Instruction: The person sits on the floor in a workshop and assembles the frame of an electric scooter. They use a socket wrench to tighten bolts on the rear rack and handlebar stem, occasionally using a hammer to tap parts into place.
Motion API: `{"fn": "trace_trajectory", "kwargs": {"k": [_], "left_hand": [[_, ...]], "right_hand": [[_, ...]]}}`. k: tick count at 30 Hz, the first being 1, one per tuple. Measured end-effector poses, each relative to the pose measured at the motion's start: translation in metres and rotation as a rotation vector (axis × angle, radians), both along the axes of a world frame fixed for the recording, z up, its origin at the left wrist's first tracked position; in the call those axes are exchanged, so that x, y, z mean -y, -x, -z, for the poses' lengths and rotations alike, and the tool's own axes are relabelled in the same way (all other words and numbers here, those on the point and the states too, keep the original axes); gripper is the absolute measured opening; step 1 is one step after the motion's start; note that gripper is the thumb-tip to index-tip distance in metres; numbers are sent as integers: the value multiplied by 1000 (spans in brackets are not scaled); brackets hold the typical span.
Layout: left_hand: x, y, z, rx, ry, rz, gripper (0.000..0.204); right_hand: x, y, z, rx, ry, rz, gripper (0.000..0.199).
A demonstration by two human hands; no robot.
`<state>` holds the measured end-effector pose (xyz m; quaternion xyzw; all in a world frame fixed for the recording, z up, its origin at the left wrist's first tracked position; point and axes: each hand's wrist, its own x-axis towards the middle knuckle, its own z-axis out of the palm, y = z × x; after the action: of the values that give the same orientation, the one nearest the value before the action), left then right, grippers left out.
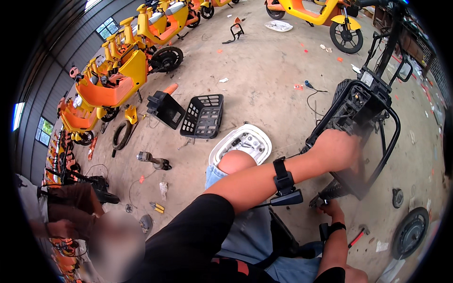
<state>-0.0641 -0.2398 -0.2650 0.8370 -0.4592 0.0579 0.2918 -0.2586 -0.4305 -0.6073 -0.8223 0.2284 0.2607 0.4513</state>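
Observation:
A stripped black scooter frame (363, 108) stands at the right, with its tubular guard (394, 137) curving down. My left hand (337, 151) reaches across my raised knee and grips the frame's lower front edge; a black strap sits on that wrist. Lower down, my right hand (332, 208) has its fingers curled at the underside of the frame, beside a ribbed black part (330, 191). Whatever the right hand holds is hidden.
A white plastic cover (240, 141), a black basket (204, 115) and a black box (165, 108) lie on the concrete floor. Yellow-orange scooters (113, 80) line the left. A loose wheel (410, 231) and a red-handled tool (356, 237) lie at lower right. Another person (71, 214) is at lower left.

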Motion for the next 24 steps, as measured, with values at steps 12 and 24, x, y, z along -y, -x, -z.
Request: {"fn": "trace_trajectory", "kwargs": {"k": [12,24], "left_hand": [[0,3,-5,-8,-3,11,26],[3,6,-13,34,-19,13,28]], "right_hand": [[5,-6,-1,-155,-140,80,22],[24,7,69,177,16,-120,43]]}}
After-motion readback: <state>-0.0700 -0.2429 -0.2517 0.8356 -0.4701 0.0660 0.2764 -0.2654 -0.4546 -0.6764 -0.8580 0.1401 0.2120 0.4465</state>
